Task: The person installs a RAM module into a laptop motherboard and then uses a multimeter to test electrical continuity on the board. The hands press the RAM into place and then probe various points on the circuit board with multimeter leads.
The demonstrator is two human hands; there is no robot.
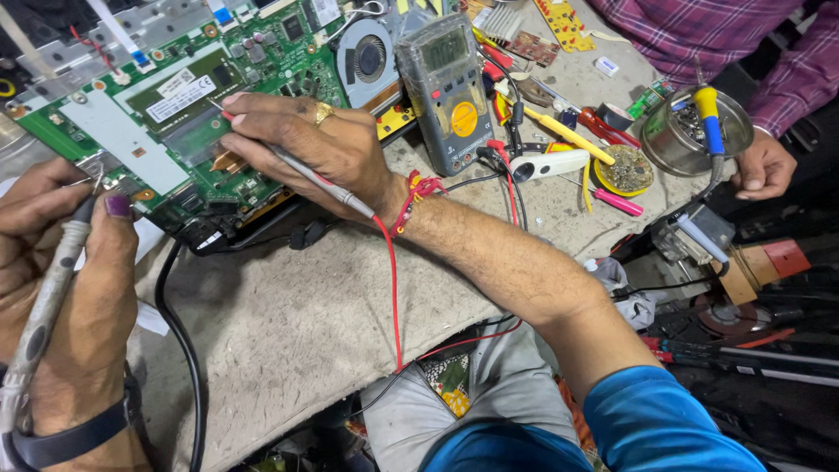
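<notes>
Left hand, nearest to us at the lower left, pinches a grey probe between thumb and fingers like a pen; its long axis runs up from the wrist, and its metal tip points at the near left edge of the green laptop motherboard. Beyond it we see the right hand lying across the board, fingers closed around a second slim probe, whose axis slants from the wrist up and left, its red tip pointing at the memory slot area. We judge that the hand rests on the board so the tip stays steady. A red lead trails from this probe towards our lap. Farther on stands a grey digital multimeter with a yellow dial, tilted towards us, presumably for reading. At the far right, another person's hand rests beside a metal tin holding a soldering iron.
</notes>
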